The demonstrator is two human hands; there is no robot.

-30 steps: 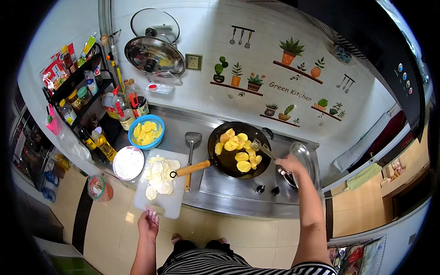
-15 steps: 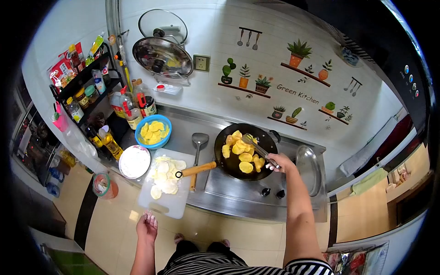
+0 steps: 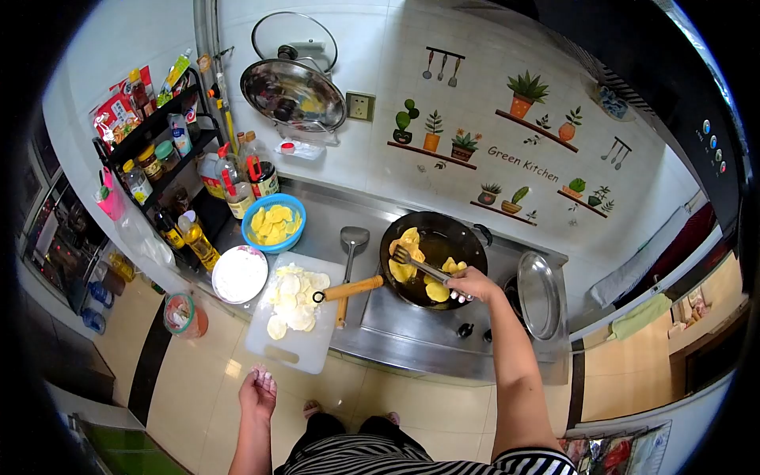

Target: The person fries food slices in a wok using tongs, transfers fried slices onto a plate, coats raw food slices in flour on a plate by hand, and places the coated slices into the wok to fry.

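A wok (image 3: 471, 245) juts its handle over a board (image 3: 313, 348); the left hand (image 3: 259, 392), fingers loosely curled and free, is near the board, while the right hand (image 3: 471, 285) grips tongs (image 3: 425, 267) over yellow slices (image 3: 404, 272) inside the wok.

Slices (image 3: 437, 291) are lying in the wok (image 3: 445, 237), its handle (image 3: 362, 287) reaching left over a spatula (image 3: 355, 236) and the cutting board (image 3: 317, 340). Behind the board a basket (image 3: 273, 246) is sitting, with a bowl (image 3: 236, 302) at its left; apparently a lid (image 3: 537, 295) is lying right of the wok.
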